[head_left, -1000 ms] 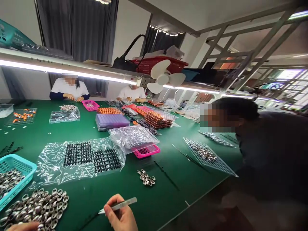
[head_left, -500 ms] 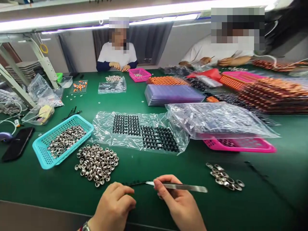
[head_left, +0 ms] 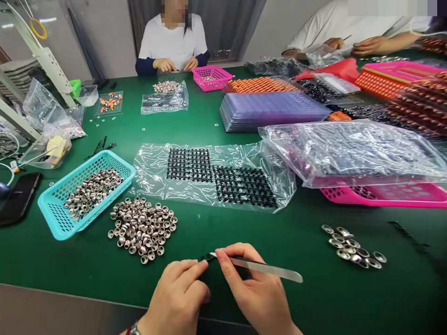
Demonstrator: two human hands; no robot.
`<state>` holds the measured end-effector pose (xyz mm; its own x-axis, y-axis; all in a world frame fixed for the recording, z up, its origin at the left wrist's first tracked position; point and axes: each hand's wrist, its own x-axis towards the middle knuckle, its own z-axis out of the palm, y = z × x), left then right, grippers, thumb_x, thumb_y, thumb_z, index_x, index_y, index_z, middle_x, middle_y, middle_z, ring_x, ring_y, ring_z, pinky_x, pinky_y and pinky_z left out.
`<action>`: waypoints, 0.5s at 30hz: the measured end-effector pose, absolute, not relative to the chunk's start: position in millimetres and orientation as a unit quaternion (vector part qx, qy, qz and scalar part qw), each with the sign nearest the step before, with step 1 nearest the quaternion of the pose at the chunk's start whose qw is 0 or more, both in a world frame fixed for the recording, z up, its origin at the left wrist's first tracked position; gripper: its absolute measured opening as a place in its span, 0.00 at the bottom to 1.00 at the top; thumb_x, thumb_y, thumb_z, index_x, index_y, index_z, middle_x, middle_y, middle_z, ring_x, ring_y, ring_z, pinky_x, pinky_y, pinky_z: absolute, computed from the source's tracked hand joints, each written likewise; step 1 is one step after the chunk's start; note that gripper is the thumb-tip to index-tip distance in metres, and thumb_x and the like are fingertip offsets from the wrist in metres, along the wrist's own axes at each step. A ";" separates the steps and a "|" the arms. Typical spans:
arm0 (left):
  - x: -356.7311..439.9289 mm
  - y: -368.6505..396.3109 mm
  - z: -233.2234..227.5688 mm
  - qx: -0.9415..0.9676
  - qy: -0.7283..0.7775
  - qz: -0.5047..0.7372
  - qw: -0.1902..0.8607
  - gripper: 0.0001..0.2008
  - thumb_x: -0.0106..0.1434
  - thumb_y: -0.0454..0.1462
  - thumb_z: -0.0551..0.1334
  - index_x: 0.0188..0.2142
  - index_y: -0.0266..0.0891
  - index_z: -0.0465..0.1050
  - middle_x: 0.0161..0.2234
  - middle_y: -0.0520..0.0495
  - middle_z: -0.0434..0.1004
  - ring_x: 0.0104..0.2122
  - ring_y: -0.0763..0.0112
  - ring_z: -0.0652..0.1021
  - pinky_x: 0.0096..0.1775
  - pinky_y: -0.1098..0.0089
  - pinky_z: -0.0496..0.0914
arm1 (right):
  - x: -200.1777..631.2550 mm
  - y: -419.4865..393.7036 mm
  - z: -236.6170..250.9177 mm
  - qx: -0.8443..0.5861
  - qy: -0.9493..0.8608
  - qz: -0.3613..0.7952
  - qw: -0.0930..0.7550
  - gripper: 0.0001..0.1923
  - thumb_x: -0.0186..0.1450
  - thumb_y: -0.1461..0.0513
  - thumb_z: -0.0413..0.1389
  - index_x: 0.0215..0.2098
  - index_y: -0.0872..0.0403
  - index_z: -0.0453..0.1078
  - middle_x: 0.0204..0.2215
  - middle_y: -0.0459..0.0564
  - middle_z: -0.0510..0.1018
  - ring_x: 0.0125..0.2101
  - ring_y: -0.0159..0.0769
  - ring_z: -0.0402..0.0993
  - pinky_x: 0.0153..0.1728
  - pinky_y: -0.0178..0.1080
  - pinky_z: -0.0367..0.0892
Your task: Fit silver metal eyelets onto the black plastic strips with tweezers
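Standing at left, a turquoise basket [head_left: 52,214] holds metal rings [head_left: 94,190] beside a loose ring pile [head_left: 143,228]. Next, the curled left hand [head_left: 179,291] touches a black strip [head_left: 205,257]; whether it pinches, I cannot tell. Less strip shows between the hands than half a second ago. The right hand [head_left: 251,291] grips tweezers [head_left: 268,269], left of a smaller ring cluster [head_left: 344,254].

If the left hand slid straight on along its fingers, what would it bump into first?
Likely the thin black strip in front of the left hand, then the tweezers in the right hand; depth is hard to judge.
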<state>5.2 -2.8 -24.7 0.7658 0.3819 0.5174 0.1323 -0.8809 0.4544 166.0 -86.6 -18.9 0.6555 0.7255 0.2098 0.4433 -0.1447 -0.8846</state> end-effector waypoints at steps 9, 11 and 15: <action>2.9 0.5 -16.0 0.932 0.126 0.282 0.188 0.14 0.74 0.28 0.52 0.34 0.40 0.72 0.49 0.41 0.87 0.48 0.62 0.84 0.47 0.64 0.79 | 161.5 -80.8 -11.3 -0.736 -0.408 0.088 0.532 0.10 0.70 0.58 0.59 0.30 0.49 0.73 0.22 0.42 0.78 0.17 0.28 0.74 0.20 0.28 0.68; 3.1 0.4 -16.2 0.932 0.125 0.283 0.189 0.14 0.74 0.28 0.52 0.35 0.40 0.72 0.49 0.41 0.87 0.47 0.62 0.84 0.46 0.64 0.78 | 161.3 -81.6 -11.3 -0.734 -0.420 0.080 0.527 0.09 0.70 0.59 0.59 0.30 0.48 0.73 0.23 0.41 0.78 0.19 0.27 0.75 0.22 0.27 0.69; 4.3 0.2 -15.9 0.934 0.124 0.278 0.188 0.15 0.74 0.27 0.51 0.36 0.40 0.72 0.49 0.40 0.87 0.48 0.62 0.83 0.47 0.64 0.78 | 162.2 -84.6 -15.1 -0.729 -0.447 0.051 0.517 0.07 0.71 0.60 0.59 0.34 0.48 0.72 0.26 0.43 0.80 0.23 0.28 0.80 0.26 0.26 0.73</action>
<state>4.3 0.2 -15.9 0.8146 0.3359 0.4728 0.1271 -0.8988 0.4195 162.2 -84.6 -15.1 0.5952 0.7042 0.3870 0.5983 -0.0669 -0.7985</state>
